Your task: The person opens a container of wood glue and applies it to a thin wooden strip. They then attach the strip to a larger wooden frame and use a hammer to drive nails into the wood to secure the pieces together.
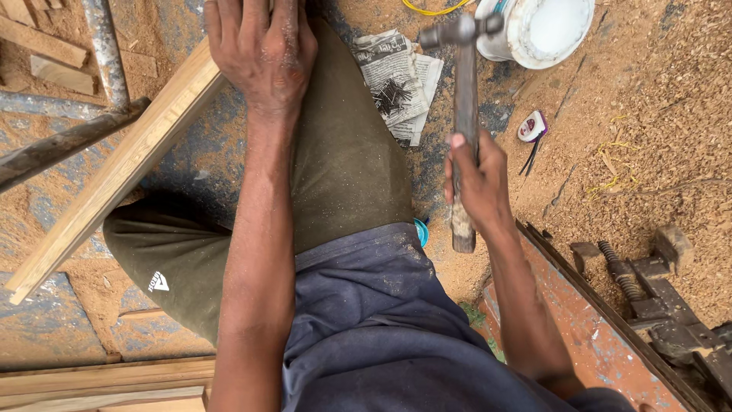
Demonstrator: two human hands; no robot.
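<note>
Even, soft daylight is noted throughout; shadows are faint. Glare is seen on the white bucket (545, 27). Focus is sharp, edges slightly stretched.

both hands reach forward: left hand (263, 53) flat, palm down; right hand (476, 183) fisted, wrist raised.

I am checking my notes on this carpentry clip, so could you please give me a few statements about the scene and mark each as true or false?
1. The right hand grips a hammer by its handle. True.
2. The left hand holds a saw. False: it rests flat by a wooden plank.
3. Nails lie on a newspaper. True.
4. The white bucket stands on the plank. False: it stands on the sawdust-covered ground.
</note>
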